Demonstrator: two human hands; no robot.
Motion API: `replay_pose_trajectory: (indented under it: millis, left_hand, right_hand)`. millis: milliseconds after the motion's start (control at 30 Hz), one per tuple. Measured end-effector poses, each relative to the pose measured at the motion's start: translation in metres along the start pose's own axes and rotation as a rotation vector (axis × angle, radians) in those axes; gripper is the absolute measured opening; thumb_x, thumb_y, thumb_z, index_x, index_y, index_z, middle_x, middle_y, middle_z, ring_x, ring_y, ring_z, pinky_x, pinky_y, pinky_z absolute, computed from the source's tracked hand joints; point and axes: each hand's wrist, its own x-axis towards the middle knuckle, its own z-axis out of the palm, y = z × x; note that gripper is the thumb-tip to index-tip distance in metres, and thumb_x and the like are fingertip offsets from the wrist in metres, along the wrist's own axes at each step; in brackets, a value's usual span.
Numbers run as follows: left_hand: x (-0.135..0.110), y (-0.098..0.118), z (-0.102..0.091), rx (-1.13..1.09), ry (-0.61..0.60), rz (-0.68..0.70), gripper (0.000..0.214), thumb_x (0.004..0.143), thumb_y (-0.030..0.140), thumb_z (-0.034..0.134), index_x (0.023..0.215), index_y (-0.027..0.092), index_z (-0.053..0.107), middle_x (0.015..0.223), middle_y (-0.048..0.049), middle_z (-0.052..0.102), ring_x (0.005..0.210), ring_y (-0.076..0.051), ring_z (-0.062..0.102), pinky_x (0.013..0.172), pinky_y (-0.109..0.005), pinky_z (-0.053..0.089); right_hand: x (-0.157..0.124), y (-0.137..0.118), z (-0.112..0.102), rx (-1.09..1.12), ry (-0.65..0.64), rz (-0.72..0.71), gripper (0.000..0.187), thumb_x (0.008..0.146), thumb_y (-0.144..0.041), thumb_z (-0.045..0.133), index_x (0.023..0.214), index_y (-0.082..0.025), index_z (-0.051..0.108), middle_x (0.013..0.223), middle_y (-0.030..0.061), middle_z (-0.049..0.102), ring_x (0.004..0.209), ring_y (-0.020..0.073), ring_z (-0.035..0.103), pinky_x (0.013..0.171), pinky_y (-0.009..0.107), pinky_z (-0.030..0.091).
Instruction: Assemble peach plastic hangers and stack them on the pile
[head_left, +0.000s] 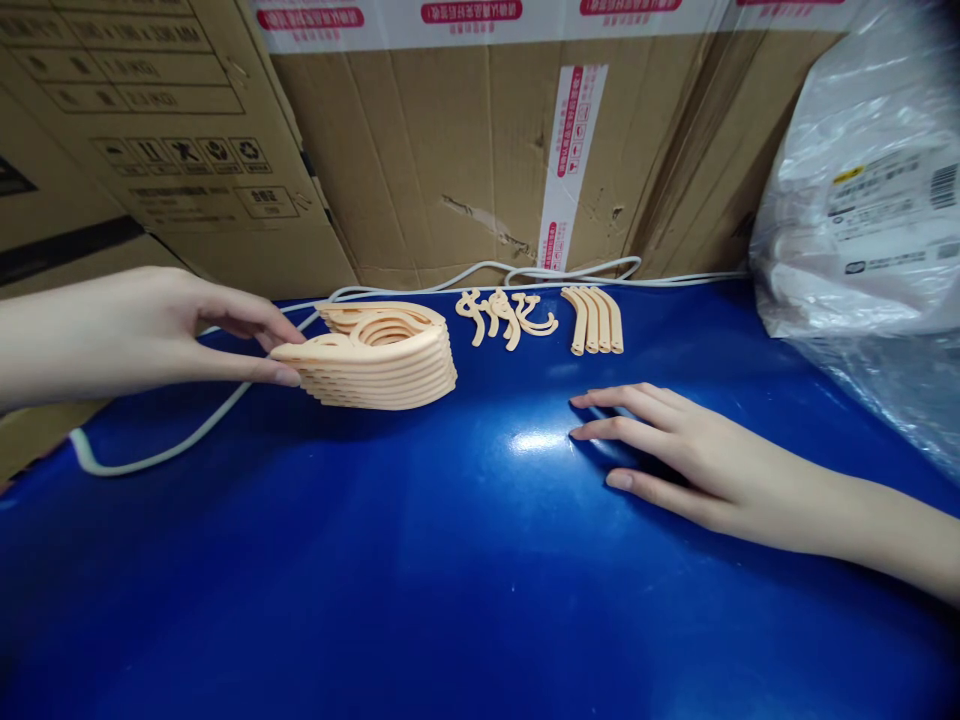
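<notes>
My left hand (187, 330) reaches in from the left and pinches the near-left end of the top piece on a stack of beige plastic hanger parts (375, 370). The thumb is at the side and the fingers are over the far edge. The stacked parts are flat and curved, with a round opening. Several small beige hooks (506, 315) lie in a loose group right of the stack. Beyond them several curved beige plastic arms (596, 320) are lined up side by side. My right hand (675, 450) is open over the blue surface, fingers apart, holding nothing.
The blue tabletop (420, 590) is shiny. Cardboard boxes (435, 150) stand along its back and left. A white cable (172, 460) runs along the back edge and loops at the left. A clear plastic bag (855, 220) with labelled white contents sits at the back right.
</notes>
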Motion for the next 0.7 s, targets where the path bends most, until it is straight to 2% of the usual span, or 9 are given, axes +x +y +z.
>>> replay_pose_trajectory:
  millis: [67,167,333,500,700]
  left_hand:
    - [0.004,-0.005,-0.002,0.034,-0.068,0.016,0.077,0.037,0.090,0.060,0.079,0.027,0.077,0.084,0.0052,0.075,0.082,-0.025,0.067,0.078,-0.031,0.047]
    - [0.007,-0.009,0.000,0.049,-0.079,0.016,0.077,0.039,0.091,0.058,0.078,0.028,0.077,0.083,0.0056,0.075,0.081,-0.025,0.068,0.075,-0.029,0.047]
    - [0.008,-0.010,0.003,0.038,-0.092,0.019,0.073,0.041,0.089,0.059,0.080,0.030,0.077,0.085,0.0077,0.076,0.084,-0.024,0.068,0.078,-0.028,0.047]
    - [0.008,-0.014,0.004,0.083,-0.142,0.040,0.074,0.045,0.088,0.057,0.083,0.029,0.077,0.083,0.0077,0.075,0.081,-0.024,0.067,0.072,-0.025,0.045]
    - [0.012,0.005,0.005,0.042,-0.134,0.020,0.071,0.041,0.082,0.065,0.085,0.028,0.077,0.087,0.0061,0.074,0.086,-0.024,0.067,0.082,-0.029,0.047]
  right_hand:
    - [0.000,0.000,0.000,0.006,0.003,0.004,0.036,0.094,-0.036,0.051,0.128,-0.027,0.057,0.141,0.0097,0.050,0.126,0.0270,0.051,0.100,0.047,0.046]
    - [-0.001,0.001,0.001,0.003,-0.005,0.009,0.036,0.094,-0.036,0.051,0.128,-0.027,0.057,0.142,0.0096,0.050,0.126,0.0268,0.050,0.100,0.047,0.046]
    - [0.000,0.001,0.001,-0.009,-0.018,0.005,0.036,0.095,-0.036,0.050,0.129,-0.027,0.055,0.143,0.0091,0.048,0.128,0.0259,0.049,0.101,0.046,0.045]
    - [0.000,0.001,0.001,-0.002,-0.002,0.004,0.037,0.094,-0.036,0.052,0.129,-0.027,0.057,0.142,0.0093,0.049,0.127,0.0266,0.050,0.101,0.046,0.046]
    - [0.000,0.001,0.001,0.002,0.001,0.007,0.037,0.093,-0.035,0.052,0.129,-0.027,0.057,0.142,0.0093,0.050,0.127,0.0270,0.050,0.101,0.047,0.046]
